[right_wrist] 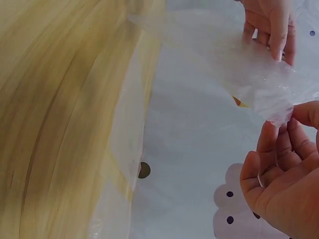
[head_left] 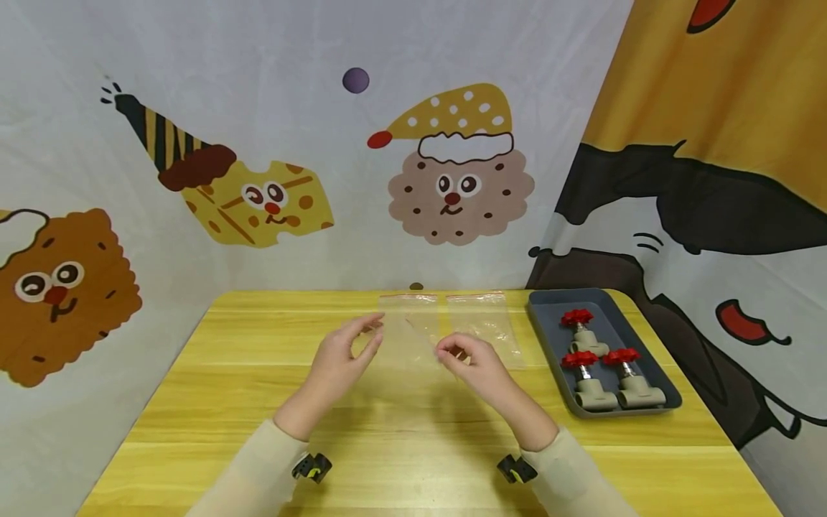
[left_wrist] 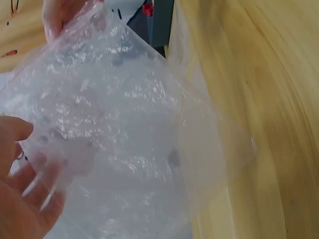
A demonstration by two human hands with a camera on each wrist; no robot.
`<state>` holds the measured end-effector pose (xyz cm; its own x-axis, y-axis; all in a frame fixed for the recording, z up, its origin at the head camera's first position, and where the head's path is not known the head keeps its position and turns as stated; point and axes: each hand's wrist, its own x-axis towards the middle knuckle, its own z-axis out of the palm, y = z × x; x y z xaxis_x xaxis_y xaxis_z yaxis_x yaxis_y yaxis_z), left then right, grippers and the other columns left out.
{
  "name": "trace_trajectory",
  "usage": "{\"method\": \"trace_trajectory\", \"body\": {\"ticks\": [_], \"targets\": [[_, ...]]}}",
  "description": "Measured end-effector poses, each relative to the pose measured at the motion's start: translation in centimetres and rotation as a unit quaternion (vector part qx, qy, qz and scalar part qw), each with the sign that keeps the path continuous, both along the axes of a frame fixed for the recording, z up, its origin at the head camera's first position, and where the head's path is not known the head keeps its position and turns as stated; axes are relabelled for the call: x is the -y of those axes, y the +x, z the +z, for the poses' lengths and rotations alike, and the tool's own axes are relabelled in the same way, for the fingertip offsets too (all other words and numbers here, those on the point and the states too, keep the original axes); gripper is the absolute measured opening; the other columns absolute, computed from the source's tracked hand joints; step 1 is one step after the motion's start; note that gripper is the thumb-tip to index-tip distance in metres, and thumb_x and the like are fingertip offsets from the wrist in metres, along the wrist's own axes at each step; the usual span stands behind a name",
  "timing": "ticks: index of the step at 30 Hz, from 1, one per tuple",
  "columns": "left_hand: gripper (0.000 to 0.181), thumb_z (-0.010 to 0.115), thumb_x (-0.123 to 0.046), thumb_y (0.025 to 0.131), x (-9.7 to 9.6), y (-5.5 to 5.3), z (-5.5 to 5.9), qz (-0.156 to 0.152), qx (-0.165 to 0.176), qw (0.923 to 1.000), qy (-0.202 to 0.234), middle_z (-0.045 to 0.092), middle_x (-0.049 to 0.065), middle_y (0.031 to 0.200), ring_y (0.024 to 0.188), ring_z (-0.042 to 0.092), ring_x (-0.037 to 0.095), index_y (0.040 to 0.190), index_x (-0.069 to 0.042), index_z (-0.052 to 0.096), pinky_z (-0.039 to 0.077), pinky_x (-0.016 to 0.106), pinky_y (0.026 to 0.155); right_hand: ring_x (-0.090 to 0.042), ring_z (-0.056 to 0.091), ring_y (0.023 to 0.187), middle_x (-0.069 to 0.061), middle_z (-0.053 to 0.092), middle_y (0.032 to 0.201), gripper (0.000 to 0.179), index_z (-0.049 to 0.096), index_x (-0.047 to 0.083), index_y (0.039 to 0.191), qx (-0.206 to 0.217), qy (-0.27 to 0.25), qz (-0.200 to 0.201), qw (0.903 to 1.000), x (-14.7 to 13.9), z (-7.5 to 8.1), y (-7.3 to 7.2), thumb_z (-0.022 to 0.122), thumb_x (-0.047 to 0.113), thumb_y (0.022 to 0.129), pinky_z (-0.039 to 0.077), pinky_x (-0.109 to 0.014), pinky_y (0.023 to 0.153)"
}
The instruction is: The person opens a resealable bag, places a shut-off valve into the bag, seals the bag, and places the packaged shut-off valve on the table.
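Note:
A clear plastic zip bag (left_wrist: 129, 124) hangs in the air between my hands, rumpled and see-through. My right hand (head_left: 478, 365) pinches one corner of it between thumb and fingertips, and in the right wrist view the film bunches at that pinch. My left hand (head_left: 341, 353) stands at the bag's other side with thumb and fingers apart. The left wrist view shows the left fingers (left_wrist: 37, 191) partly through the film. Beyond the hands, more flat clear zip bags (head_left: 486, 322) with red seal lines lie on the table.
A grey tray (head_left: 607, 316) stands at the table's right side. In it sit three beige pipe valves (head_left: 639, 391) with red handwheels. The wooden table (head_left: 245, 345) ends at a cartoon-printed curtain (head_left: 362, 251) behind.

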<state>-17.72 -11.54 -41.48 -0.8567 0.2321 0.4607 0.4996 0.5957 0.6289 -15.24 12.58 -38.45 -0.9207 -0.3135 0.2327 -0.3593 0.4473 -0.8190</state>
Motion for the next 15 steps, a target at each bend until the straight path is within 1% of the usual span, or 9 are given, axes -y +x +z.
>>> {"method": "trace_trajectory", "body": {"ticks": [2,4,6,7,8,9,11,13,15], "targets": [[0.044,0.067,-0.017,0.088,-0.3,0.1,0.1,0.010,-0.040,0.9990,0.017,0.057,0.002,0.121,0.108,0.054,0.018,0.130,-0.013,0.052,0.048,0.039,0.089,-0.017,0.057,0.076,-0.011,0.067,0.086,0.010,0.066,-0.003,0.094,-0.002,0.001,-0.001,1.0000,-0.1,-0.7,-0.3,0.060,0.004,0.091,0.051,-0.029,0.070],[0.046,0.071,-0.014,0.084,-0.6,0.4,0.2,0.023,-0.071,0.9963,0.043,0.052,0.005,0.116,0.104,0.049,0.020,0.125,-0.010,0.050,0.045,0.039,0.087,-0.018,0.057,0.076,-0.009,0.067,0.087,0.009,0.067,-0.001,0.094,-0.007,0.002,-0.002,1.0000,-0.2,-1.6,-0.7,0.062,0.006,0.091,0.051,-0.030,0.071],[0.039,0.072,-0.013,0.081,-1.0,0.8,0.3,0.025,-0.085,0.9938,0.068,0.051,0.005,0.106,0.095,0.048,0.020,0.115,-0.009,0.052,0.044,0.035,0.079,-0.017,0.057,0.076,-0.006,0.067,0.087,0.008,0.067,0.002,0.093,-0.011,0.004,-0.003,0.9999,-0.3,-2.6,-1.1,0.063,0.009,0.090,0.051,-0.029,0.070],[0.033,0.072,-0.013,0.081,-1.3,1.1,0.4,0.022,-0.082,0.9935,0.076,0.052,0.003,0.099,0.090,0.049,0.018,0.108,-0.009,0.054,0.044,0.034,0.075,-0.016,0.057,0.076,-0.005,0.067,0.087,0.008,0.068,0.004,0.093,-0.010,0.003,-0.004,0.9999,-0.4,-3.1,-1.3,0.064,0.011,0.090,0.051,-0.029,0.070],[0.026,0.072,-0.014,0.082,-1.5,1.4,0.4,0.016,-0.069,0.9942,0.081,0.053,0.001,0.093,0.085,0.050,0.016,0.102,-0.011,0.056,0.044,0.031,0.070,-0.014,0.057,0.076,-0.003,0.067,0.087,0.008,0.068,0.006,0.093,-0.010,0.001,-0.003,0.9999,-0.4,-3.3,-1.4,0.065,0.012,0.090,0.051,-0.029,0.070],[0.020,0.072,-0.016,0.083,-1.9,1.7,0.5,0.008,-0.048,0.9954,0.083,0.053,-0.002,0.088,0.081,0.051,0.013,0.097,-0.014,0.057,0.045,0.028,0.067,-0.013,0.057,0.076,-0.001,0.067,0.086,0.007,0.068,0.008,0.093,-0.012,-0.001,-0.002,0.9999,-0.4,-3.5,-1.5,0.065,0.014,0.090,0.051,-0.028,0.070],[0.011,0.071,-0.022,0.085,-2.5,2.3,0.6,-0.010,0.007,0.9968,0.079,0.056,-0.009,0.080,0.073,0.053,0.009,0.090,-0.020,0.061,0.047,0.024,0.062,-0.011,0.056,0.075,0.002,0.066,0.085,0.006,0.068,0.012,0.091,-0.013,-0.004,0.001,0.9999,-0.4,-3.7,-1.5,0.067,0.017,0.088,0.050,-0.027,0.071],[0.006,0.069,-0.029,0.087,-3.0,2.7,0.6,-0.020,0.065,0.9950,0.073,0.059,-0.014,0.076,0.068,0.055,0.004,0.086,-0.025,0.065,0.049,0.022,0.060,-0.009,0.056,0.075,0.005,0.066,0.083,0.004,0.069,0.016,0.089,-0.015,-0.004,0.005,0.9999,-0.3,-3.9,-1.5,0.069,0.020,0.087,0.049,-0.027,0.071],[0.007,0.068,-0.034,0.088,-3.5,2.9,0.6,-0.019,0.109,0.9915,0.068,0.062,-0.016,0.076,0.068,0.057,0.003,0.086,-0.027,0.067,0.050,0.021,0.061,-0.008,0.056,0.074,0.008,0.065,0.082,0.005,0.069,0.018,0.087,-0.021,0.000,0.009,0.9997,-0.2,-4.0,-1.5,0.070,0.022,0.086,0.049,-0.028,0.071]]}}
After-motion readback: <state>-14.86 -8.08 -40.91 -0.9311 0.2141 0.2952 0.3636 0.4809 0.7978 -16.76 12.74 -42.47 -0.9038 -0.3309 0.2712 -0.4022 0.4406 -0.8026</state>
